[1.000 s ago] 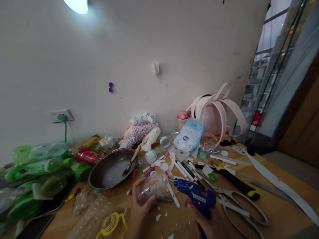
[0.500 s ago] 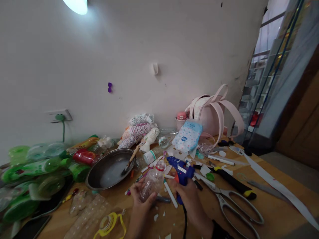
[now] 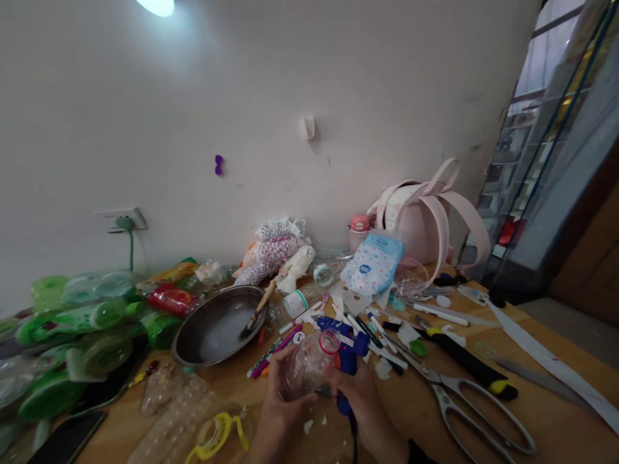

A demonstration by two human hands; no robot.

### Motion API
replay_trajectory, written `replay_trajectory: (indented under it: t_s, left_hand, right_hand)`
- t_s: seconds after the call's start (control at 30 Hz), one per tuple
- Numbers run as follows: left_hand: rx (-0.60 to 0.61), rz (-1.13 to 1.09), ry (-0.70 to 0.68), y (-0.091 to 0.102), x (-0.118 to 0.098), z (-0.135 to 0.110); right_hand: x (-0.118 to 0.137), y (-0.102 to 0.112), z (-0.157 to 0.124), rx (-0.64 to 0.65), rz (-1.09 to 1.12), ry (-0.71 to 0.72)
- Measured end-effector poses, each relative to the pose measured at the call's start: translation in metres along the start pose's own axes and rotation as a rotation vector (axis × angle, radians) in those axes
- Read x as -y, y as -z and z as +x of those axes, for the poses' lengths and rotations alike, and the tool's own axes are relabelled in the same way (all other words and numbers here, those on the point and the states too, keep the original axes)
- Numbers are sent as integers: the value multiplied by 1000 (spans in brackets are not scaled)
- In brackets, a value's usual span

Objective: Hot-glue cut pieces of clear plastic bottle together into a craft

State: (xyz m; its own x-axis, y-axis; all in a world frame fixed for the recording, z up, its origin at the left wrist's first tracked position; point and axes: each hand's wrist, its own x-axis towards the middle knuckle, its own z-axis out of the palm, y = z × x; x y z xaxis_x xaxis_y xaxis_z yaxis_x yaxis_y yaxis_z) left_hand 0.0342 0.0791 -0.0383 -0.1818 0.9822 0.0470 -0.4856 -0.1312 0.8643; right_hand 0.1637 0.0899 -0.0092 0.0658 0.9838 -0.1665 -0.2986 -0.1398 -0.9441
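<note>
Left hand [image 3: 283,394]: wrapped around a small clear plastic bottle [image 3: 305,366] with a red ring mouth, just above the wooden worktop [image 3: 483,412].
Right hand [image 3: 362,394]: closed on a blue glue gun [image 3: 349,345], its tip beside the bottle's mouth.
Round metal pan [image 3: 213,338]: holds a wooden-handled brush [image 3: 258,309].

blue glue gun [image 3: 344,343], clear bottle [image 3: 309,365] with a red ring, pink bag [image 3: 420,216], polka-dot pack [image 3: 372,263], green bottles [image 3: 72,322]

wooden table [image 3: 546,412] is a mess: metal bowl [image 3: 217,325], big scissors [image 3: 464,396], markers [image 3: 382,335], green bottles [image 3: 72,328], pink bag [image 3: 425,216].
</note>
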Motion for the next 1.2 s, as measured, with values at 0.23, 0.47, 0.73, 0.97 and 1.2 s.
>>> replay_trajectory:
  t_s: [0.23,0.47,0.73,0.97,1.2]
  left_hand:
    - [37,-14,-152,19,21,14]
    - [-21,38,-213,12,12,12]
    - [53,212,-296,19,5,11]
    - [178,576,-453,31,11,7]
    - [143,698,-473,27,-2,4]
  right_hand:
    - [0,0,2,5,-23,-41]
    - [-8,2,-1,-16,-24,-28]
    - [2,12,-3,-47,33,36]
    - [18,20,0,-18,-4,13]
    - [12,24,-7,-47,9,26]
